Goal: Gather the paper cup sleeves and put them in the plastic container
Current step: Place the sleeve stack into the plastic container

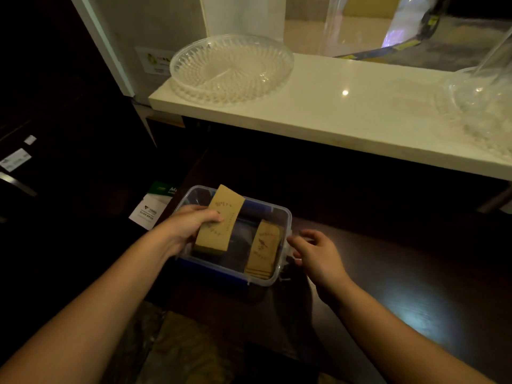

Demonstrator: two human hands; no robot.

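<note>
A clear plastic container (pixel 285 217) with a blue base stands on a dark table below me. My left hand (pixel 185 228) grips a stack of brown paper cup sleeves (pixel 221 217), tilted over the container's left side, its top end sticking out above the rim. Another stack of brown sleeves (pixel 263 250) lies inside along the right wall. My right hand (pixel 315 256) hovers just outside the container's right edge, fingers apart and holding nothing.
A white counter (pixel 346 117) runs across behind the table. On it stand a clear cut-glass dish (pixel 230 67) at the left and more clear glassware (pixel 482 106) at the right. White and green papers (pixel 152 209) lie left of the container.
</note>
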